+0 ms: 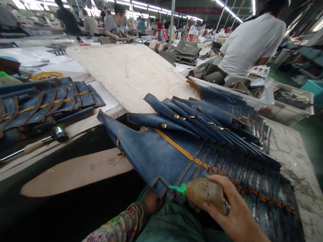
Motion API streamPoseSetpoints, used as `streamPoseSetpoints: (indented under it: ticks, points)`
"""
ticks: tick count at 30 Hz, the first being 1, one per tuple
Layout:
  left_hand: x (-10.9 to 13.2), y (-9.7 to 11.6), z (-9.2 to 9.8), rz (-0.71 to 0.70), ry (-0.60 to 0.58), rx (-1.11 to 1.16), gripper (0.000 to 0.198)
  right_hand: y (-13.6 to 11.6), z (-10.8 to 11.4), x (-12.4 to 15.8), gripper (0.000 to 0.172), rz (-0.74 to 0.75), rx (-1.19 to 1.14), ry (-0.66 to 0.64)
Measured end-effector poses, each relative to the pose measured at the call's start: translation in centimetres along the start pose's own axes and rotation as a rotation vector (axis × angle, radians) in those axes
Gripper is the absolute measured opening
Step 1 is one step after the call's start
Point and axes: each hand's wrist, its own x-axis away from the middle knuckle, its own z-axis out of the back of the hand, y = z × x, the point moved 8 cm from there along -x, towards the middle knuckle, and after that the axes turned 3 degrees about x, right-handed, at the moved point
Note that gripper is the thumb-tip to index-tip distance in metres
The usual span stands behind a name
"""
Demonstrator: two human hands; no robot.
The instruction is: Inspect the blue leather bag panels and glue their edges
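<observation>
My right hand is wrapped around a worn, yellowish glue bottle with a green nozzle. The nozzle points left, its tip at the grey-edged corner of a blue leather panel. Under that same corner, close to my lap, my left hand grips the panel's edge; its fingertips are hidden beneath the leather. An orange strip crosses the panel. To the right, several more blue panels overlap in a fanned row, with dark, shiny edges and orange strips.
Another row of blue leather pieces lies on the left, beside a hammer. A tan board sticks out below the panel. Beyond is a large pale board. Plastic bins and a person in a grey shirt are at right.
</observation>
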Motion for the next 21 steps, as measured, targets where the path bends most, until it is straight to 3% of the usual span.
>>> streamPoseSetpoints:
  ticks: [5,11,17,21]
  points:
    - [0.0,0.2,0.0,-0.024,-0.019,-0.008,0.04,0.4,0.1,-0.6,0.039,0.021,0.005,0.007]
    - [-0.1,0.5,0.5,-0.008,-0.004,-0.015,0.043,2.2,1.7,-2.0,0.038,0.024,0.097,0.117]
    - [-0.1,0.3,0.3,-0.026,0.014,-0.064,0.042,0.8,0.7,-0.9,0.041,0.073,0.06,0.02]
    - [0.3,-0.2,-0.2,-0.028,0.04,-0.085,0.04,2.4,1.5,-1.9,0.039,0.058,0.086,0.079]
